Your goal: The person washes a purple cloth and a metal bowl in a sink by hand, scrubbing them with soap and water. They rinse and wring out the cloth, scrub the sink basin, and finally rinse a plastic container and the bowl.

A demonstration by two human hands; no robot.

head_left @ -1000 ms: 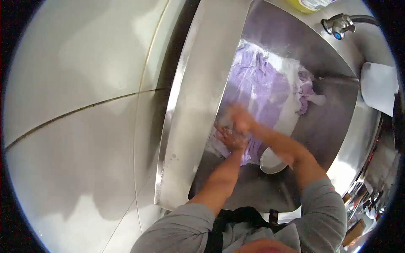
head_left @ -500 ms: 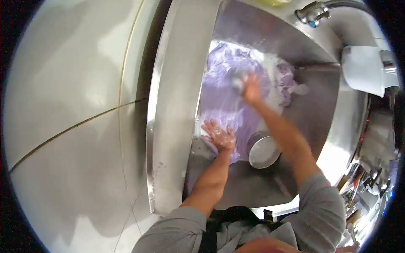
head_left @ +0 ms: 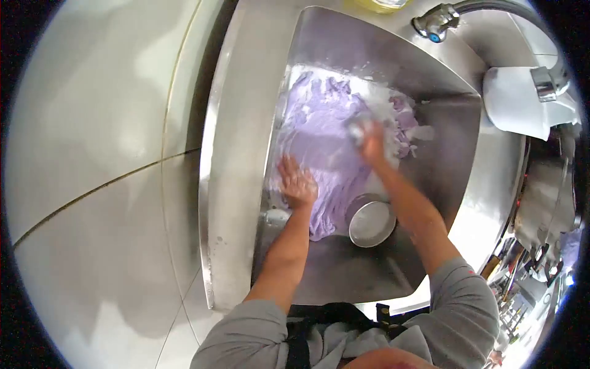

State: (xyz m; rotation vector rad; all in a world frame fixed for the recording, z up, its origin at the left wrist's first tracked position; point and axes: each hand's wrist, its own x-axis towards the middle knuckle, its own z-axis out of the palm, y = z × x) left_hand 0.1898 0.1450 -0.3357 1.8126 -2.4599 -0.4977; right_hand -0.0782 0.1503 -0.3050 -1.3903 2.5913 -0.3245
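Inside the metal sink [head_left: 344, 264], a wet purple cloth [head_left: 322, 147] lies spread over the bottom, covered with white suds. My left hand [head_left: 297, 184] rests palm down on the cloth's left part, fingers spread. Across the cloth on its right side, my right hand [head_left: 372, 144] is closed round a small greyish-white thing [head_left: 356, 130], pressed close over the fabric; motion blur leaves me unable to tell what it is. A round metal pan [head_left: 373, 225] with whitish contents sits below that hand, near the cloth's lower right edge.
More bunched purple fabric [head_left: 402, 114] and foam lie toward the sink's right wall. Behind the sink stand a metal tap [head_left: 435, 24] and a yellowish container [head_left: 382, 5]. A white plastic vessel [head_left: 515, 101] is on the right-hand rim. White tiled wall [head_left: 92, 123] runs along the left.
My left hand has moved up and slightly left over the cloth, still spread. My right hand, with the greyish thing, has shifted a little down. The view has also shifted slightly.
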